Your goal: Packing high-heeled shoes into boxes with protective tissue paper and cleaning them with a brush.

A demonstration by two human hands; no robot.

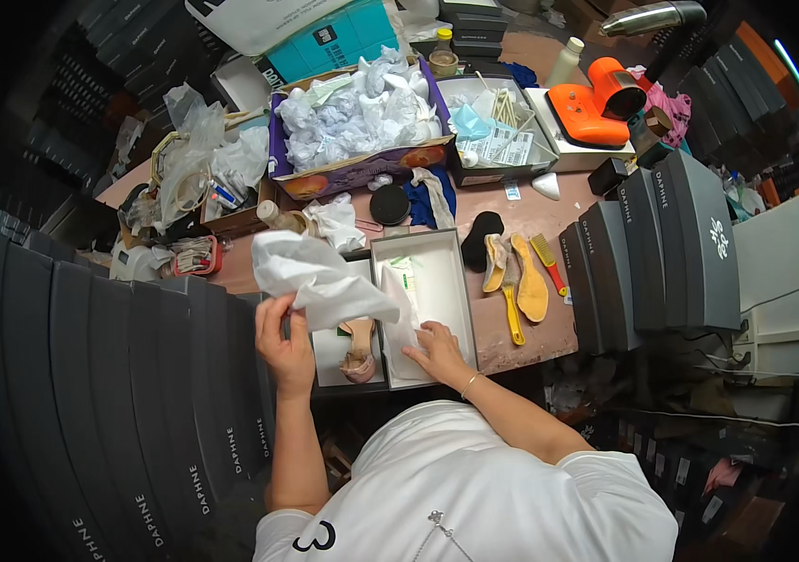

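My left hand (285, 351) is closed on a crumpled white sheet of thin paper or cloth (320, 276), lifted over the left part of an open shoebox. Beneath it in the grey box (326, 370) lies a pinkish sandal (358, 361), partly covered by the sheet. My right hand (442, 356) rests over the white tray beside it (446, 281), which is likely the box lid. Its fingers are apart and touch a white wrapping (401, 318) along the tray's left side. A small packet with green print (404, 272) lies there too.
Right of the tray are brushes (512, 314), a yellow insole (532, 286) and a black pad (482, 234). Behind stand a purple carton of crumpled paper (362, 159), a supply box (503, 169) and an orange device (596, 112). Dark shoeboxes (147, 356) flank both sides.
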